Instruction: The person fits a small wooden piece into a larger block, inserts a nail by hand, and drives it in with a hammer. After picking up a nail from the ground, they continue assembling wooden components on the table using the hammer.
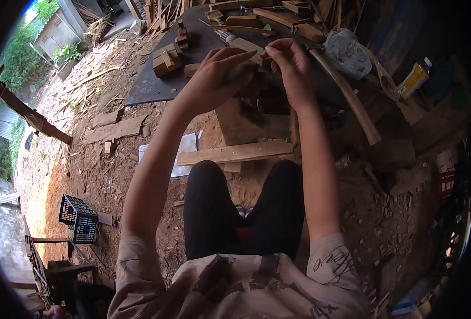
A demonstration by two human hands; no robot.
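Here, wooden piece [249,74] sits between left hand [214,77] and right hand [291,64].

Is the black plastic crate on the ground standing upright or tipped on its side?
Tipped on its side. The black plastic crate shows its gridded wall on top, and its open mouth faces sideways, not upward.

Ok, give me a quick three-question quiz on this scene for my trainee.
1. True or false: both hands are at the wood block.
2. What lies on the ground just past the knees? A) plank B) hammer C) rope
3. Which colour is the crate on the ground?

Key:
1. True: the left hand and right hand meet at it.
2. A, the plank.
3. Black.
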